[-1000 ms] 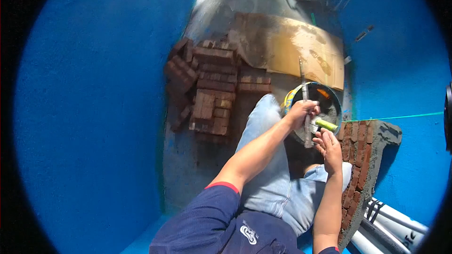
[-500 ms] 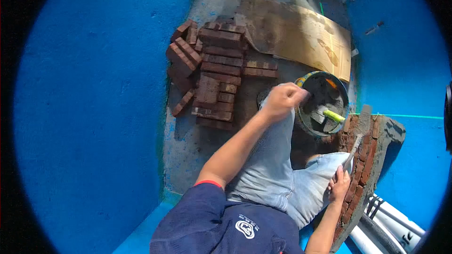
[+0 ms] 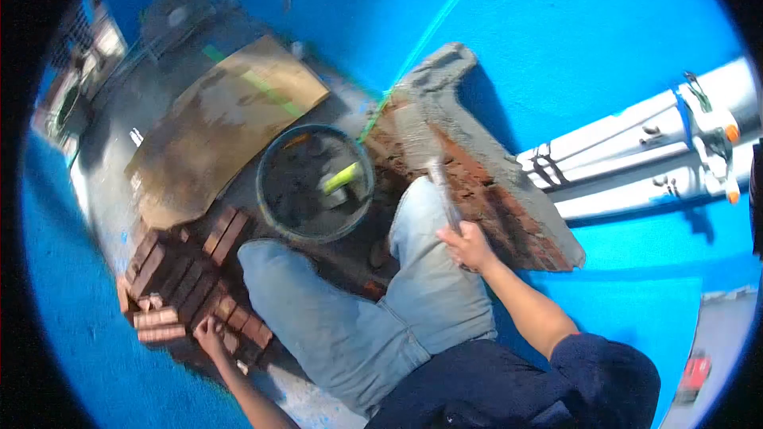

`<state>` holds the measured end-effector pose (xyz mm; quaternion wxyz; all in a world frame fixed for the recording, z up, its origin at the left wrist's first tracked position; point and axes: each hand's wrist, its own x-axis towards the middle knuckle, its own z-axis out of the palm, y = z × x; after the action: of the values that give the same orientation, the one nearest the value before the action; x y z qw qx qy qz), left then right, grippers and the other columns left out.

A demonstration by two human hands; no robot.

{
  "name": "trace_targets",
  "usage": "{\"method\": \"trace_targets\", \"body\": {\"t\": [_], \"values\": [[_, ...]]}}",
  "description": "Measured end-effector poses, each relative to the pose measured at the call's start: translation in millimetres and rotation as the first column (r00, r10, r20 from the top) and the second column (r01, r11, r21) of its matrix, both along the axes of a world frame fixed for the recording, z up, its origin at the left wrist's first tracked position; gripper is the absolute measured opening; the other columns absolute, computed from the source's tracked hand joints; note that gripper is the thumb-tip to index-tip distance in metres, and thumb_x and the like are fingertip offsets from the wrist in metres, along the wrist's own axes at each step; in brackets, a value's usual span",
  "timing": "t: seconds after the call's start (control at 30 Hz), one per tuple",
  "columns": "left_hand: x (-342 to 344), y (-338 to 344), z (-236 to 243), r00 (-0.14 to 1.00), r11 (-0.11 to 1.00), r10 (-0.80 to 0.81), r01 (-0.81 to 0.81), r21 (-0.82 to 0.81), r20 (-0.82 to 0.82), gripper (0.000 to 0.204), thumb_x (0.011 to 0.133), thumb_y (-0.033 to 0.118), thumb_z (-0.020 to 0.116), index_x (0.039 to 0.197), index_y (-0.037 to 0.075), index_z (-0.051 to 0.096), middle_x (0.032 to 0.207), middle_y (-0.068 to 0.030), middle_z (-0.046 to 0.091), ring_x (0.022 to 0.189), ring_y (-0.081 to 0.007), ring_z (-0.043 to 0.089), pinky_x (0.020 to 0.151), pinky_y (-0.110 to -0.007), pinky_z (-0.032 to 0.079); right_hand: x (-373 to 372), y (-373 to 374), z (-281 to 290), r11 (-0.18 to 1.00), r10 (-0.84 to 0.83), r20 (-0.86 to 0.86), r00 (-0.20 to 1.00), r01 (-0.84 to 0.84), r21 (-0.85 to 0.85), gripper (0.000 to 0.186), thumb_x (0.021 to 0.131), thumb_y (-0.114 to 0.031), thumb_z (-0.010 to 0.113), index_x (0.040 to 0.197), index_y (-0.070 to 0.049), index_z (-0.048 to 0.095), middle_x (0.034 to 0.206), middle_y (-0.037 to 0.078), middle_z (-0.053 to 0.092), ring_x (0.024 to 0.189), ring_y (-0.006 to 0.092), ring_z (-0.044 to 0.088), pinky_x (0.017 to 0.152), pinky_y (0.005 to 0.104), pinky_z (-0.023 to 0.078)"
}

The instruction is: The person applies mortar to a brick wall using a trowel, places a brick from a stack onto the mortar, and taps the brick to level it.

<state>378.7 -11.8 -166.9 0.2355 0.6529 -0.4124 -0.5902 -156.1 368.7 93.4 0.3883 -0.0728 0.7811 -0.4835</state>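
Observation:
My right hand [image 3: 467,247] is closed round the handle of a mortar-coated trowel [image 3: 415,133], whose flat blade lies over the low brick wall [image 3: 497,202]. Grey mortar coats the wall's far face and top edge. At lower left, my left hand [image 3: 209,336] reaches down to the stack of dark red bricks [image 3: 189,284] and seems to touch one. Blur hides how its fingers are set. Ahead of my knees stands a round bucket [image 3: 274,221] with grey mortar inside. A tool with a yellow-green handle [image 3: 342,178] rests in it.
A stained cardboard sheet [image 3: 203,135] lies on the floor beyond the bucket. White pipes [image 3: 628,139] with orange-tipped fittings run along the right. Blue walls [image 3: 556,24] close in both sides, and a green line [image 3: 445,24] stretches down to the brick wall.
The view has swung to the right. My left hand has gone from above my knee near the bucket down to the brick stack. My right hand still holds the trowel by the brick wall.

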Motion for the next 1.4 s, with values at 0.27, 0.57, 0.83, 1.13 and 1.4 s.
{"method": "trace_targets", "body": {"t": [0.27, 0.57, 0.83, 1.13, 1.4], "values": [[-24.3, -112.6, -16.2, 0.892, 0.852, -0.204, 0.365, -0.375, 0.404, 0.047, 0.087, 0.025, 0.067, 0.122, -0.006, 0.055, 0.116, -0.018, 0.063, 0.105, -0.0275, 0.059, 0.093, -0.037, 0.046, -2.4, -26.8, 12.9, 0.953, 0.268, -0.202, 0.942, -0.229, 0.198, 0.031, 0.089, -0.029, 0.07, 0.076, -0.004, 0.056, 0.055, -0.001, 0.051, 0.045, 0.0094, 0.049, 0.044, 0.0283, 0.039], [-89.6, -56.5, 38.4, 0.854, 0.887, -0.121, 0.322, -0.33, 0.506, 0.027, 0.083, 0.02, 0.07, 0.101, 0.001, 0.065, 0.103, -0.016, 0.066, 0.097, -0.0304, 0.064, 0.086, -0.037, 0.051, -25.5, 24.9, -37.2, 0.929, 0.342, -0.323, 0.883, -0.264, 0.26, 0.021, 0.091, -0.022, 0.065, 0.081, -0.004, 0.057, 0.055, -0.001, 0.046, 0.038, 0.0083, 0.042, 0.035, 0.0245, 0.034], [-20.3, 19.8, 16.5, 0.553, 0.852, 0.217, 0.295, -0.432, 0.804, 0.084, 0.071, 0.035, 0.082, 0.136, 0.0, 0.041, 0.134, -0.022, 0.045, 0.128, -0.0402, 0.038, 0.107, -0.048, 0.03, -15.4, -28.2, -9.1, 0.974, 0.164, -0.038, 0.986, -0.156, 0.164, 0.022, 0.094, -0.023, 0.062, 0.08, -0.008, 0.053, 0.055, -0.004, 0.042, 0.04, 0.0059, 0.037, 0.036, 0.0216, 0.031], [-70.6, 45.8, 29.5, 0.504, 0.757, 0.228, 0.446, -0.477, 0.833, 0.098, 0.068, 0.035, 0.082, 0.143, -0.003, 0.031, 0.143, -0.0253, 0.034, 0.134, -0.0418, 0.031, 0.113, -0.052, 0.023, -11.3, -31.0, -2.2, 0.98, 0.12, -0.014, 0.993, -0.116, 0.162, 0.022, 0.093, -0.021, 0.064, 0.084, -0.003, 0.057, 0.053, -0.001, 0.044, 0.037, 0.0087, 0.041, 0.035, 0.0244, 0.034], [-202.0, -26.5, -38.8, 0.624, 0.641, -0.338, 0.701, -0.312, 0.705, 0.05, 0.081, 0.017, 0.07, 0.125, 0.002, 0.053, 0.129, -0.0203, 0.053, 0.124, -0.0349, 0.048, 0.106, -0.04, 0.04, -2.2, -32.5, 0.4, 0.965, 0.152, -0.036, 0.988, -0.14, 0.221, 0.025, 0.092, -0.024, 0.064, 0.082, -0.003, 0.055, 0.051, 0.001, 0.044, 0.036, 0.0113, 0.042, 0.036, 0.0262, 0.035]]}}
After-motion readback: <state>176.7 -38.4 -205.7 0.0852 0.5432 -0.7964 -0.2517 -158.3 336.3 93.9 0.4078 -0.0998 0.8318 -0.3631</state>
